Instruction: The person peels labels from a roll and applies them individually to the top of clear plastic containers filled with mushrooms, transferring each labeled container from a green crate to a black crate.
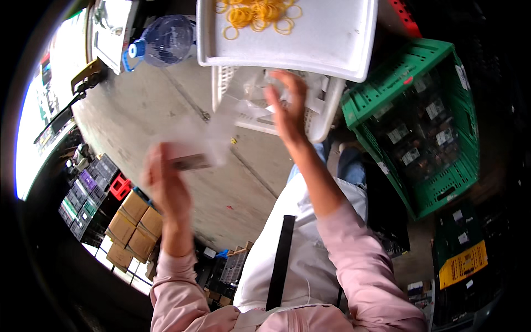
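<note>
My left hand [168,178] is raised over the floor and grips a clear plastic bag [213,145]. A dark strip shows at the bag's lower part; motion blurs both. My right hand [292,106] is over a white plastic basket [325,124], thumb and fingers apart, with nothing plain between them. Inside the basket lie several clear plastic wrappers or bags [317,103], partly covered by that hand. Above the basket's far side is a white tray [332,50] holding a heap of yellow rubber bands [249,16].
To the right, a green crate [398,62] holds several labelled clear packs [433,110]. A large water bottle [168,41] lies left of the tray. Stacked cardboard boxes [135,226] and crates [89,186] stand at lower left. A yellow crate panel [462,265] shows at lower right.
</note>
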